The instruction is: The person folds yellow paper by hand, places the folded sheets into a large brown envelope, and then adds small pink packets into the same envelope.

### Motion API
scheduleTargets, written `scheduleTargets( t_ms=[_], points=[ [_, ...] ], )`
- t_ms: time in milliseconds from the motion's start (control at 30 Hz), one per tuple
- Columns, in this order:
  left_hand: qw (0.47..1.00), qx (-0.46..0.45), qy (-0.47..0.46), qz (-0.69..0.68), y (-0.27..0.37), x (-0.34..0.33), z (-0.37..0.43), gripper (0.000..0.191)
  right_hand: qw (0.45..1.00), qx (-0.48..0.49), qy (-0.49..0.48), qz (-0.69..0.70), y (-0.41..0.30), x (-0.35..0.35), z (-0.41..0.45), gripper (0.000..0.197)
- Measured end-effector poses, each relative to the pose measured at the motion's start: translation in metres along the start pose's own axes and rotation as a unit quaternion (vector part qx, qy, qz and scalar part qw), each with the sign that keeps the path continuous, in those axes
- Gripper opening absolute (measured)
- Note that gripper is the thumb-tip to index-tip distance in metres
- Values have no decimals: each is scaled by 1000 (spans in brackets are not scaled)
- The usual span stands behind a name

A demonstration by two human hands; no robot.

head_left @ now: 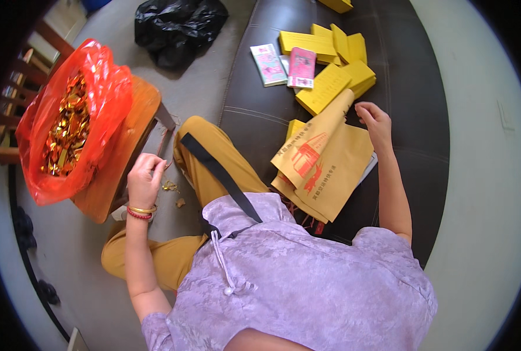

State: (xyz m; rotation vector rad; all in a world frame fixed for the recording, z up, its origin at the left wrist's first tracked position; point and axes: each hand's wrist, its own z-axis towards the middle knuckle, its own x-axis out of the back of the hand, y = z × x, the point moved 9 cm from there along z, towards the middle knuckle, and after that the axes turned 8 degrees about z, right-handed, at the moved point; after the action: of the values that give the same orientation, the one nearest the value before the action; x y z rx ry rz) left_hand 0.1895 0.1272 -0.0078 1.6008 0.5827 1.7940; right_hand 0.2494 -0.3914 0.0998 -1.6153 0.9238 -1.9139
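My left hand (145,177) is beside the front edge of a wooden chair (148,94), thumb and fingertips together. A thin reddish cord shows close to the fingertips; whether they hold it is unclear. On the chair a red plastic bag (111,109) gapes, filled with shiny gold foil pieces (67,131). Over the dark leather seat my right hand (376,120) has curled fingers with nothing visible in them. It is just right of the curled upper flap of brown paper bags (339,171), which bear red pictures and printed writing. Yellow paper bundles (324,90) lie beyond them.
Two pink-and-green printed paper packs (268,65) lie by the yellow bundles. A black plastic bag (177,33) rests on the floor (203,83). Gold scraps (170,186) lie near my knee. A black strap (221,175) crosses my thigh. The wall (475,131) borders the leather seat (412,127).
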Motion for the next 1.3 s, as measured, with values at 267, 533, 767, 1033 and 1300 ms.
scheduleTargets(
  t_ms=[267, 533, 767, 1033, 1300],
  points=[
    [996, -12, -71, -52, 12, -34, -8, 7, 987, -123, -50, -92, 81, -16, -58, 28],
    [992, 47, -84, -78, -7, -35, -43, 9, 981, -168, 13, -96, 153, -8, 5, 60],
    [990, 53, -93, -88, 2, -50, -53, 13, 978, -176, -92, 65, 174, -39, 63, 71],
    [990, -43, -58, -117, 15, -75, -58, 17, 986, -107, -77, -107, 192, 22, 93, 57],
    [995, 9, -64, -76, 6, -71, -81, 18, 976, -72, -59, -197, 135, -7, 67, 35]
  ],
)
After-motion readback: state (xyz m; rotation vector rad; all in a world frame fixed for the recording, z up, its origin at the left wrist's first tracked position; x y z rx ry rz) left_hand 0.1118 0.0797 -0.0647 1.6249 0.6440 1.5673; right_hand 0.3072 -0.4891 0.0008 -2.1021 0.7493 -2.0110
